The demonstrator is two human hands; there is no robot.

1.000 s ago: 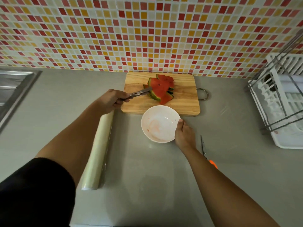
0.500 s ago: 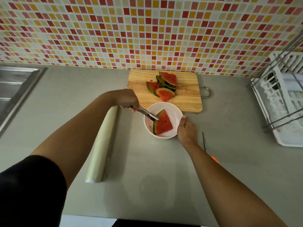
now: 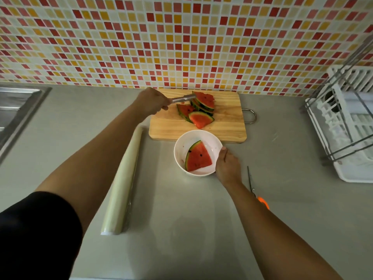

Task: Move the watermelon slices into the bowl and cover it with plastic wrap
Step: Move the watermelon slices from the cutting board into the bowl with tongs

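Observation:
A white bowl (image 3: 181, 146) sits on the grey counter just in front of a wooden cutting board (image 3: 226, 126). One watermelon slice (image 3: 198, 157) lies inside the bowl. Several more watermelon slices (image 3: 198, 111) are piled on the board. My left hand (image 3: 152, 101) grips metal tongs (image 3: 182, 98), whose tips touch the rearmost slice of the pile. My right hand (image 3: 227, 167) holds the bowl's right rim. A roll of plastic wrap (image 3: 123, 184) lies lengthwise on the counter, left of the bowl.
Scissors (image 3: 254, 187) with orange handles lie right of my right forearm. A white dish rack (image 3: 347, 126) stands at the right edge. A steel sink (image 3: 18, 110) is at the far left. A mosaic tile wall rises behind the board.
My left hand carried one slice with the tongs from the board into the bowl, released it, and has moved back to the pile on the board. My right hand stayed on the bowl.

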